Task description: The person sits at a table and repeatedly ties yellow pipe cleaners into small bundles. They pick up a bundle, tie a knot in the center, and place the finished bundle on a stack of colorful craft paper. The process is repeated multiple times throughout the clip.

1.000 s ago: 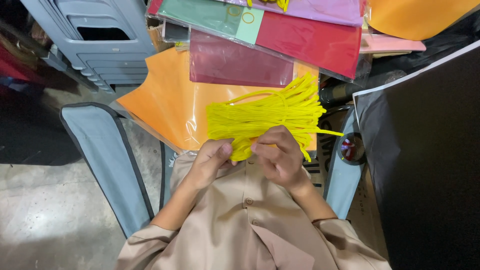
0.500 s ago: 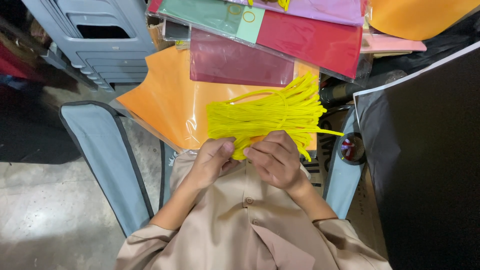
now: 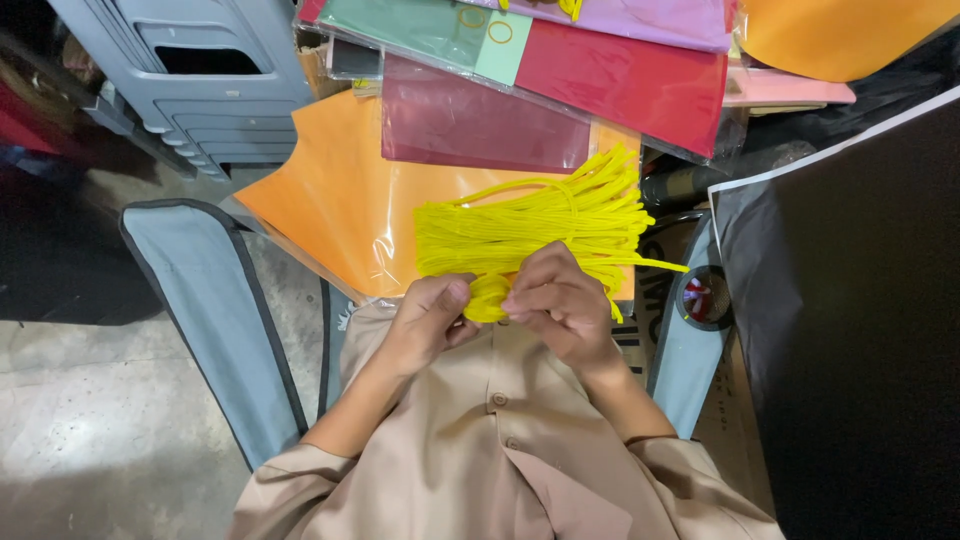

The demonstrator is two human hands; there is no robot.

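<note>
A thick bundle of bright yellow strands (image 3: pixel 530 225) lies across an orange sheet in clear wrap (image 3: pixel 340 205), fanning out to the upper right. My left hand (image 3: pixel 425 320) and my right hand (image 3: pixel 560 305) meet at the bundle's near end. Both pinch a small yellow clump (image 3: pixel 487 297) between thumbs and fingertips, close to my chest. A few loose strands stick out to the right past my right hand.
Coloured sheets in plastic sleeves, dark red (image 3: pixel 480 125), red (image 3: pixel 625 80) and green (image 3: pixel 420 30), overlap above the bundle. A grey plastic stool (image 3: pixel 200 80) stands at the upper left. Blue-grey chair arms (image 3: pixel 215 320) flank me. A black board (image 3: pixel 850 320) fills the right.
My hands have shifted slightly downward toward my chest, and the fingers have closed in on the yellow clump at the bundle's near end. The bundle stays where it was.
</note>
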